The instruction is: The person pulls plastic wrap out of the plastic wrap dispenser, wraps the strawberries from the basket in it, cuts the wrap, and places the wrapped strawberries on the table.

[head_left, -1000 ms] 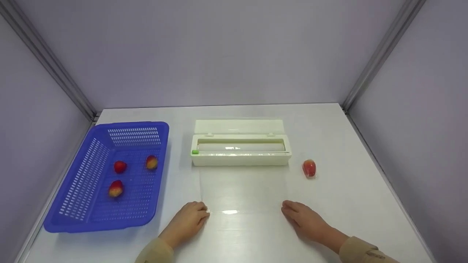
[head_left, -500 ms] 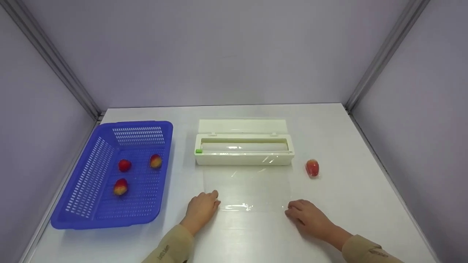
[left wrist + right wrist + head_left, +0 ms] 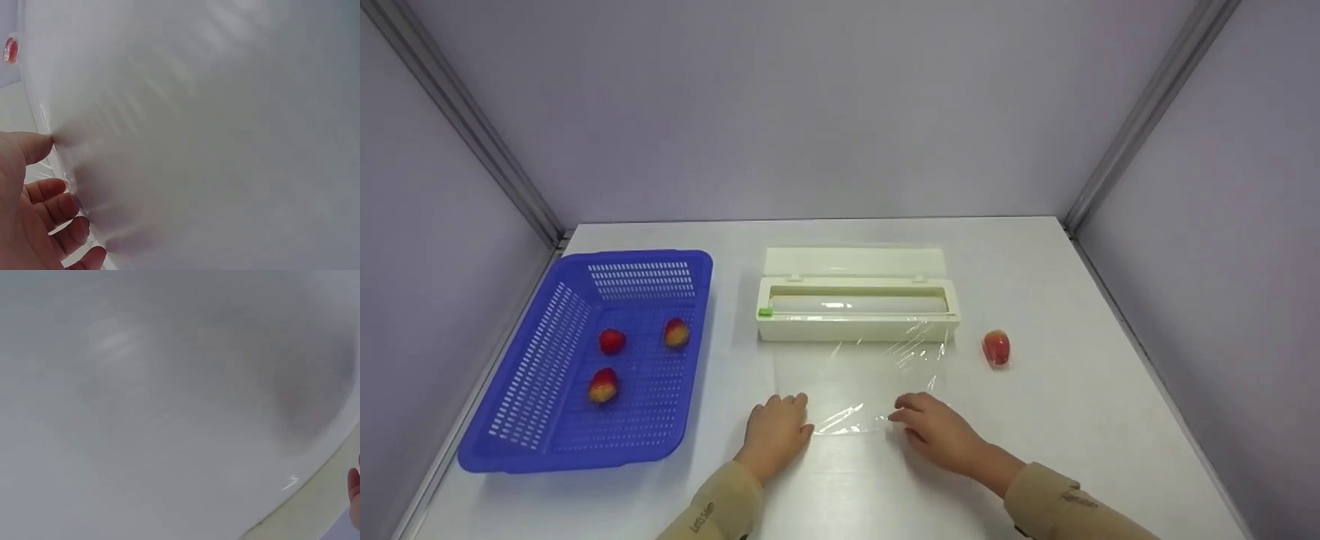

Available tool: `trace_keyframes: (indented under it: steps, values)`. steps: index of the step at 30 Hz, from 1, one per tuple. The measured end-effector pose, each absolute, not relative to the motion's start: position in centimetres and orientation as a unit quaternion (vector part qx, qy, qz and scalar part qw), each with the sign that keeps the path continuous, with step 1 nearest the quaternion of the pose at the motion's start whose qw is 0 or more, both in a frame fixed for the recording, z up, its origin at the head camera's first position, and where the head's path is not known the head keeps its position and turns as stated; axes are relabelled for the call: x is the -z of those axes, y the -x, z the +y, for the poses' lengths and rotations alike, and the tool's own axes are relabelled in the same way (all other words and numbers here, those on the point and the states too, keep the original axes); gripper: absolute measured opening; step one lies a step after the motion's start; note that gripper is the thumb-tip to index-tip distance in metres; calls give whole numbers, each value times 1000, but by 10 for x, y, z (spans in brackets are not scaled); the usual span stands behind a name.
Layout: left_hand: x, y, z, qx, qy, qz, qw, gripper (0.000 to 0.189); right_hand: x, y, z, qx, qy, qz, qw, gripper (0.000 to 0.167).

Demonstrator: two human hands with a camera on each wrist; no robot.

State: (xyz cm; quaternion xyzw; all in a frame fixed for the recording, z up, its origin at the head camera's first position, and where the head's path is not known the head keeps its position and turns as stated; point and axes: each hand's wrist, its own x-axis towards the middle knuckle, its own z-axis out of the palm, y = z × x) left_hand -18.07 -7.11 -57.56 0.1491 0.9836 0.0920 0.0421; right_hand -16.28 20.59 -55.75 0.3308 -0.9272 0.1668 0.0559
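A sheet of clear cling film (image 3: 840,379) stretches from the white film dispenser (image 3: 859,328) toward the person, with bright creases along its front and right side. The left hand (image 3: 775,435) rests at the film's front left corner; in the left wrist view its fingertips (image 3: 68,205) touch down in a spread row, with the thumb apart from them. Over the front edge, right of its middle, lies the right hand (image 3: 941,433), its fingers loosely bent and thumb apart. Only a bit of the right hand (image 3: 354,495) shows in the right wrist view.
A blue basket (image 3: 699,375) at left holds a red fruit (image 3: 612,341) and two red-yellow fruits (image 3: 603,385). To the dispenser's right lies a film-wrapped red fruit (image 3: 997,348). The dispenser's lid (image 3: 855,262) is folded back. Grey walls (image 3: 825,112) enclose the table.
The left hand has moved right and slightly forward to the film's corner. The right hand has shifted left from the film's right corner along the front edge, and creases have appeared in the film.
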Motion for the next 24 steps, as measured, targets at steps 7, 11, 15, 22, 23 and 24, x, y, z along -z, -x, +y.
trace_keyframes:
  steps: [7,11,15,22,23,24]
  values:
    - [578,179,-76,-103,-166,980,33,42,575,160,165,-118,-349,-929,21,31]
    - [574,177,-84,-97,-198,975,17,25,585,155,164,-106,-347,-932,17,28]
    - [562,170,-99,-150,-221,963,28,15,587,153,165,-109,-343,-933,0,32]
    - [496,158,-131,-294,-267,915,-76,7,586,152,165,-101,-341,-935,-5,34]
    - [484,160,-137,-310,-269,905,-113,7,587,152,165,-99,-341,-935,-4,34]
    - [472,164,-143,-323,-270,894,-154,6,587,152,165,-97,-340,-935,-3,35]
